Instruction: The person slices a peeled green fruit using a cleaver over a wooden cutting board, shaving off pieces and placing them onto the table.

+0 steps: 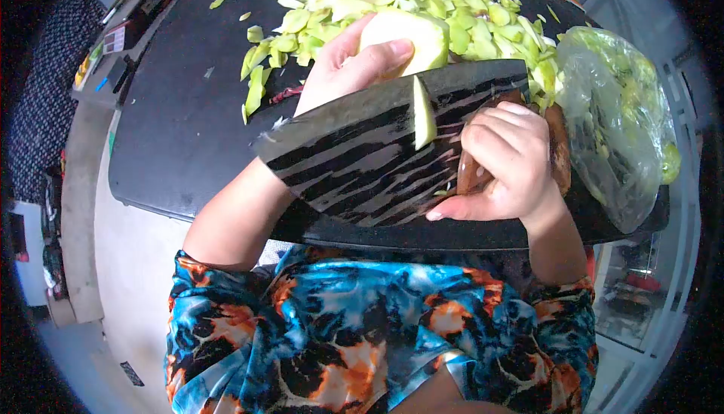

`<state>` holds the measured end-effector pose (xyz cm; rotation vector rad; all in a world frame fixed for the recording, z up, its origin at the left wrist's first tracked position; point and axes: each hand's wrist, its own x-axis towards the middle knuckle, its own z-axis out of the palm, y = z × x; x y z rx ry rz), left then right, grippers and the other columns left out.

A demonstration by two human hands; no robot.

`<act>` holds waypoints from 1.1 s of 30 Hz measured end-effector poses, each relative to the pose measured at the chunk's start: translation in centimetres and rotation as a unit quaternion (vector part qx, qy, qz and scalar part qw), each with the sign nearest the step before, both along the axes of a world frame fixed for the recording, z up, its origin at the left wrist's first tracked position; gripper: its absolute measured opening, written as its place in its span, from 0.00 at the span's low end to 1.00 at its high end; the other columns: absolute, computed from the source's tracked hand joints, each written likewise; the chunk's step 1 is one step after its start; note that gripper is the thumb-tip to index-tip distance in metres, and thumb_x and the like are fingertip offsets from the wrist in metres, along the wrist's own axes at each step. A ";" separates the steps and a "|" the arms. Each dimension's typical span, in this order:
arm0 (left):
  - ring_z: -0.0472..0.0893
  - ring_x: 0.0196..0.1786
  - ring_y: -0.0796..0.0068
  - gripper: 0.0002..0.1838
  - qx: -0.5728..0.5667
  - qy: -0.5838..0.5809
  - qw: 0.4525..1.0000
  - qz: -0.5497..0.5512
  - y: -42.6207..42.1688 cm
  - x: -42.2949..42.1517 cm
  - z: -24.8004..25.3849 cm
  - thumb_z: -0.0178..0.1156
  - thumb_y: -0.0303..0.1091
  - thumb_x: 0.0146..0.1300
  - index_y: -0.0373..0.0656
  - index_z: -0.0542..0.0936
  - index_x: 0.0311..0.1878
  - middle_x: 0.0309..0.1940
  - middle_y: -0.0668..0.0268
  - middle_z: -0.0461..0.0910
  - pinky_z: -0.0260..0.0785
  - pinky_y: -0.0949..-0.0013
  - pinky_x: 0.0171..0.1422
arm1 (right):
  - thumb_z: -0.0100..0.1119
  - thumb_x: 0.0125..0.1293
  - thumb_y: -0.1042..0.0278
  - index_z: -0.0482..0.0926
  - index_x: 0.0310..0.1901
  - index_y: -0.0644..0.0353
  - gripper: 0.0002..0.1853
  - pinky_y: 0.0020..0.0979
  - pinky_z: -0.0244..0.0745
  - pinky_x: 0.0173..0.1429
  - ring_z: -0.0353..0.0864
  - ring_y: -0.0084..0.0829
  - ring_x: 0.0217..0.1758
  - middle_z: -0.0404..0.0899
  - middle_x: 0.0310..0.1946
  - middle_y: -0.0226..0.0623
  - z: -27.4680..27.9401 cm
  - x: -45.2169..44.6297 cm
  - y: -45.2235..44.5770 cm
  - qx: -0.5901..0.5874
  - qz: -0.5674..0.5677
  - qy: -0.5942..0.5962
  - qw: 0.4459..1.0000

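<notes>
My left hand is closed around a peeled pale green fruit or vegetable, thumb pressed on its near side. I cannot tell its exact kind. In my right hand is the brown riveted handle of a broad kitchen knife. The knife's wide blade, streaked dark and light, lies across my left forearm in this view and points left. A thin pale green slice clings to the blade near its upper edge. Just beyond the held piece spreads a large heap of pale green slices.
A clear plastic bag with green pieces inside sits at the right of the black table. Stray slices lie left of the heap. A cluttered shelf stands at the left, and a glass-panelled door or cabinet at the right.
</notes>
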<state>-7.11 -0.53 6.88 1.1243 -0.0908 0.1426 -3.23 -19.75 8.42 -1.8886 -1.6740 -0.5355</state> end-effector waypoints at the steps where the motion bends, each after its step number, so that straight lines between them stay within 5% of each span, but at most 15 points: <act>1: 0.78 0.40 0.81 0.16 -0.005 -0.004 1.000 -0.004 -0.1 -0.1 0.1 0.55 0.32 0.60 0.37 0.72 0.51 0.40 0.66 0.79 0.71 0.76 0.46 | 0.67 0.43 0.38 0.71 0.23 0.58 0.28 0.32 0.66 0.26 0.75 0.35 0.21 0.72 0.18 0.33 0.0 0.0 0.0 -0.001 -0.006 -0.003 1.000; 4: 0.78 0.40 0.79 0.17 -0.019 0.004 0.999 -0.026 0.1 0.3 -0.2 0.54 0.31 0.60 0.37 0.72 0.52 0.40 0.65 0.79 0.71 0.74 0.47 | 0.67 0.43 0.38 0.69 0.21 0.57 0.28 0.32 0.66 0.25 0.75 0.35 0.20 0.71 0.17 0.32 0.3 0.0 -0.1 -0.022 -0.028 -0.008 0.999; 7: 0.79 0.40 0.77 0.17 0.014 -0.142 0.989 -0.031 0.6 1.8 -1.9 0.54 0.32 0.61 0.36 0.72 0.52 0.40 0.63 0.79 0.72 0.72 0.47 | 0.67 0.45 0.39 0.68 0.20 0.55 0.27 0.33 0.66 0.24 0.75 0.35 0.20 0.70 0.15 0.31 0.2 0.7 -0.3 -0.024 -0.047 0.017 0.998; 9: 0.77 0.34 0.81 0.17 0.135 0.007 0.987 -0.091 1.5 -0.4 0.3 0.59 0.38 0.60 0.39 0.73 0.49 0.35 0.66 0.78 0.72 0.77 0.34 | 0.65 0.54 0.48 0.70 0.22 0.59 0.22 0.30 0.64 0.25 0.71 0.28 0.18 0.68 0.14 0.32 0.3 1.9 -1.2 -0.017 -0.213 0.163 0.963; 11: 0.76 0.31 0.84 0.18 0.154 -0.036 0.982 -0.099 0.8 -0.3 -0.1 0.62 0.39 0.58 0.40 0.72 0.46 0.33 0.69 0.77 0.69 0.79 0.29 | 0.56 0.62 0.51 0.73 0.26 0.61 0.19 0.25 0.62 0.27 0.63 0.18 0.23 0.64 0.17 0.26 -0.6 6.1 -3.7 0.057 -0.260 0.292 0.919; 12: 0.76 0.36 0.83 0.22 0.207 -0.017 0.975 -0.082 0.8 0.0 -0.1 0.60 0.40 0.54 0.40 0.70 0.50 0.33 0.70 0.77 0.69 0.79 0.43 | 0.55 0.63 0.49 0.71 0.26 0.62 0.22 0.25 0.61 0.27 0.63 0.18 0.23 0.65 0.19 0.26 -0.4 7.3 -4.7 0.090 -0.208 0.349 0.909; 15: 0.75 0.37 0.84 0.22 0.223 -0.047 0.972 -0.054 1.7 0.7 -0.3 0.64 0.40 0.52 0.42 0.70 0.48 0.33 0.71 0.76 0.68 0.79 0.44 | 0.54 0.63 0.46 0.70 0.24 0.62 0.24 0.24 0.61 0.27 0.64 0.17 0.24 0.65 0.19 0.25 1.0 6.8 -6.4 0.030 -0.101 0.353 0.930; 16: 0.75 0.38 0.84 0.22 0.239 -0.047 0.969 -0.044 2.1 0.8 -0.4 0.66 0.39 0.51 0.44 0.71 0.47 0.33 0.72 0.76 0.68 0.79 0.45 | 0.61 0.56 0.43 0.67 0.21 0.60 0.26 0.25 0.61 0.25 0.65 0.20 0.20 0.66 0.18 0.26 0.7 5.5 -5.1 0.068 -0.127 0.262 0.954; 20: 0.75 0.39 0.87 0.21 0.311 -0.152 0.938 -0.018 3.2 2.1 -1.7 0.68 0.38 0.51 0.44 0.71 0.46 0.34 0.74 0.77 0.69 0.78 0.45 | 0.71 0.42 0.44 0.65 0.18 0.57 0.27 0.30 0.63 0.23 0.70 0.33 0.17 0.69 0.16 0.31 2.3 2.8 -3.3 -0.119 0.000 0.155 0.981; 21: 0.75 0.39 0.88 0.22 0.185 -0.083 0.977 -0.072 3.0 1.6 -1.4 0.69 0.38 0.50 0.44 0.72 0.45 0.35 0.74 0.77 0.69 0.79 0.45 | 0.73 0.38 0.45 0.65 0.18 0.57 0.27 0.32 0.64 0.22 0.71 0.37 0.17 0.70 0.15 0.33 2.7 2.5 -2.6 -0.167 0.016 0.118 0.979; 33: 0.76 0.37 0.85 0.18 0.223 -0.054 0.973 -0.027 2.3 0.7 -0.4 0.68 0.38 0.52 0.43 0.75 0.44 0.34 0.72 0.79 0.68 0.77 0.44 | 0.72 0.39 0.44 0.65 0.17 0.53 0.26 0.33 0.65 0.23 0.73 0.37 0.17 0.69 0.13 0.30 2.8 1.3 -2.2 -0.145 0.034 0.067 0.987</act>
